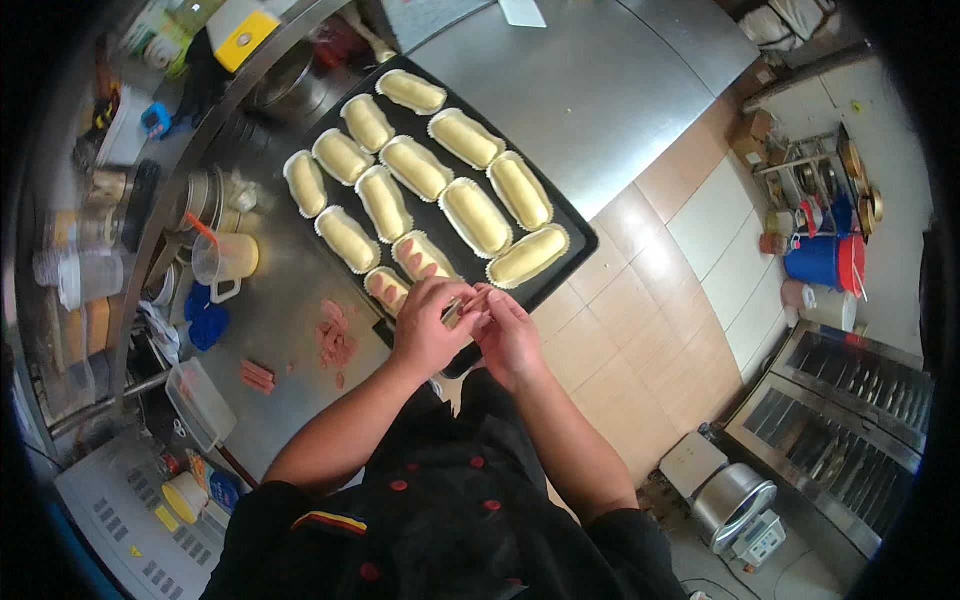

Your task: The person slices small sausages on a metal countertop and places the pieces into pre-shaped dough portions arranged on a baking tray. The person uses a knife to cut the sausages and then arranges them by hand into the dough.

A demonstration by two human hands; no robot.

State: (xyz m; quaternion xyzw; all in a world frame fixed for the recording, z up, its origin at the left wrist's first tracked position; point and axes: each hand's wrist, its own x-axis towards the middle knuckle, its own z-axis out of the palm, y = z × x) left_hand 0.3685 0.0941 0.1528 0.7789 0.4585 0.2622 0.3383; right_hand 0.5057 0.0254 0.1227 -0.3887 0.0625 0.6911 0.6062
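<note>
My left hand [431, 330] and my right hand [511, 339] meet fingertip to fingertip over the near edge of a black baking tray [579, 238]. Pinched between them are thin pink sausage slices [474, 303], partly covered by the fingers. Pale oblong dough rolls in white paper cups fill much of the tray. One roll [424, 255] just beyond my left hand bears pink slices on top, as does its neighbour [388, 289], partly hidden by that hand. The other visible rolls, such as the one nearest my right hand [529, 256], have plain tops.
Loose sausage slices [335, 335] lie on the steel table [292, 416], left of the tray. Close by is a small group of sausage pieces [258, 376]. A plastic measuring jug [225, 256] and a clear plastic container [201, 401] stand along the shelf side. Tiled floor lies to the right.
</note>
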